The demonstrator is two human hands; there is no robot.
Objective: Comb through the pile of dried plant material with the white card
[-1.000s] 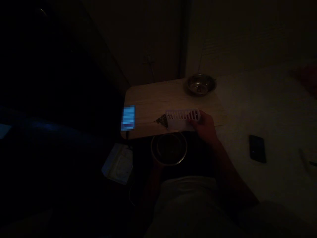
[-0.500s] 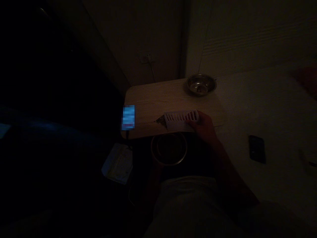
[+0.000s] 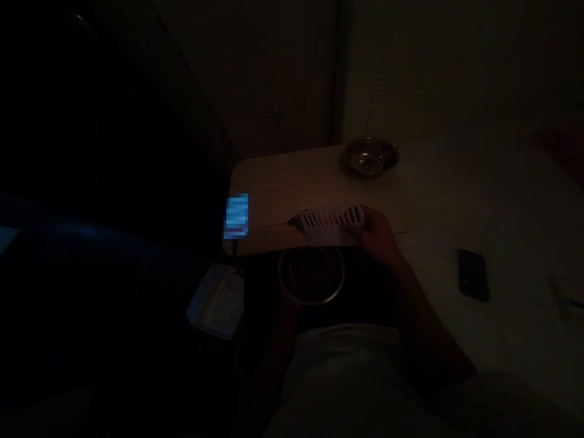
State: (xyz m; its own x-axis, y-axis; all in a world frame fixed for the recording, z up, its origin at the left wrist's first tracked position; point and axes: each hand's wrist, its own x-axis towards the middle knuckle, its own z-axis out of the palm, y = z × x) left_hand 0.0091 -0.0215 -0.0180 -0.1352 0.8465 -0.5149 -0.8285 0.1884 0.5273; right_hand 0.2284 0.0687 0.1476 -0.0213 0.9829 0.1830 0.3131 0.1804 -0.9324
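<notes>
My right hand (image 3: pixel 376 234) is closed on the right end of a white slotted plastic piece (image 3: pixel 331 234), with a row of openings along its far side; its exact kind is unclear in the dim light. The piece stands at the table's near edge, its left end against a small heap of dark grains (image 3: pixel 295 222). Just below that edge is a round metal bowl (image 3: pixel 311 277), with a dark inside. My left hand (image 3: pixel 291 303) is at the bowl's lower left rim and supports it; its fingers are mostly lost in shadow.
A second metal bowl (image 3: pixel 371 157) stands at the back right of the wooden table (image 3: pixel 274 179). A lit, blurred screen (image 3: pixel 236 216) is at its left edge. A dark phone (image 3: pixel 473 275) lies on the pale surface at right. A pale box-like object (image 3: pixel 218 301) is lower left.
My right hand has shifted the slotted piece slightly left and nearer to me, over part of the heap. The bowl below has barely moved. The room looks dimmer.
</notes>
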